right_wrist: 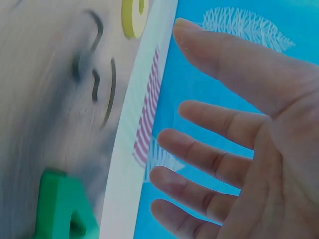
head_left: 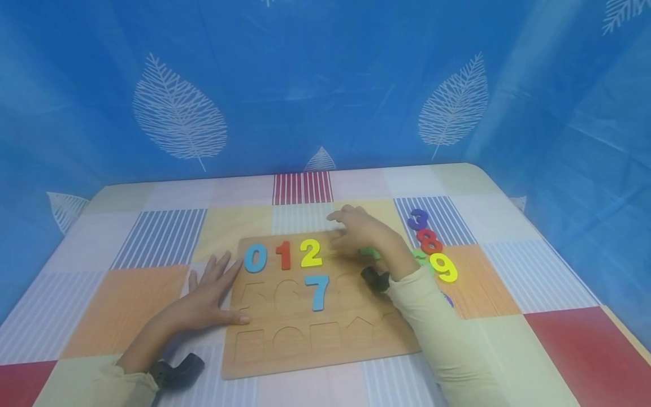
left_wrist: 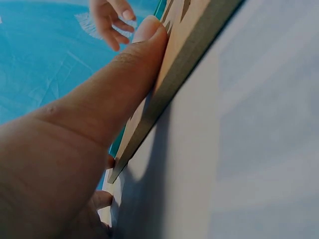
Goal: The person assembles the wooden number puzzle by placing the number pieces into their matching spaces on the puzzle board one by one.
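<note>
A wooden number puzzle board lies on the table. In its top row sit a blue 0, a red 1 and a yellow 2; a blue 7 is in the row below. My left hand rests at the board's left edge, thumb on its surface, fingers spread. Above the top right part, my right hand hovers with fingers extended and holds nothing. Under it, a curved recess shows in the right wrist view, near a green 4, which my right wrist partly hides in the head view.
Right of the board lie a purple 3, a red 8, a yellow 9 and a partly covered green piece. A purple piece peeks out beside my right sleeve. A blue leaf-patterned curtain hangs behind the table.
</note>
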`<state>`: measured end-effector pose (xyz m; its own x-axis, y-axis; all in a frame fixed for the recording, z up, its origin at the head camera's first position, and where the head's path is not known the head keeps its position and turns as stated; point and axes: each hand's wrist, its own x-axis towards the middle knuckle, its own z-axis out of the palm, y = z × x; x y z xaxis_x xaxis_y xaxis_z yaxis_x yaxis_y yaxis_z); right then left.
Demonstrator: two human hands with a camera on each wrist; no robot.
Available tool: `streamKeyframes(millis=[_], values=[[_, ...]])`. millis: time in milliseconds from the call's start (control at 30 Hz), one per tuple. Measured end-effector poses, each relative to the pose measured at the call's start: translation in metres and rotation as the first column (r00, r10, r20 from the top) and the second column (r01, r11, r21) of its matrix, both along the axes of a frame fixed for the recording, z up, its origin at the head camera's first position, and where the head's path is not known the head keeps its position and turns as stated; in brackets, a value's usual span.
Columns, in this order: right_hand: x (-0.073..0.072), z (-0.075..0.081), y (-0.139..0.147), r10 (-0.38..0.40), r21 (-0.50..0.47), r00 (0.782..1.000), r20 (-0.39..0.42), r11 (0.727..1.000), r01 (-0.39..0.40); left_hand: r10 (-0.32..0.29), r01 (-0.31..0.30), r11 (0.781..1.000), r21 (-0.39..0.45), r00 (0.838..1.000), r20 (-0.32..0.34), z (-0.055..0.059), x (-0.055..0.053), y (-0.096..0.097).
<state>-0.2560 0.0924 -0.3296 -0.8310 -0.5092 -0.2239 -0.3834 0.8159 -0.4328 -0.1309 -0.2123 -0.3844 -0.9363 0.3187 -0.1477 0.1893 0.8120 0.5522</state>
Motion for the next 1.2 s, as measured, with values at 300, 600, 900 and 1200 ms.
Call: streamKeyframes(millis=[300,600,900,1200], values=[[-0.011,-0.002,0.035,-0.064,-0.027,0.998,0.012,0.998,0.064,0.005,-0.005,1.000,-0.002,1.000,0.004,-0.001,0.000,0.003],[-0.023,-0.004,0.079,-0.127,-0.111,0.992,-0.001,0.986,0.126,0.009,-0.009,1.000,-0.004,1.000,0.005,-0.002,-0.001,0.003],[-0.034,-0.011,0.127,-0.299,-0.120,0.951,0.072,0.944,0.306,0.005,-0.005,1.000,0.000,1.000,-0.007,-0.002,-0.001,0.003],[-0.032,-0.020,0.153,-0.406,-0.130,0.895,0.186,0.892,0.432,0.008,-0.008,1.000,-0.004,1.000,-0.001,-0.004,0.001,0.001]])
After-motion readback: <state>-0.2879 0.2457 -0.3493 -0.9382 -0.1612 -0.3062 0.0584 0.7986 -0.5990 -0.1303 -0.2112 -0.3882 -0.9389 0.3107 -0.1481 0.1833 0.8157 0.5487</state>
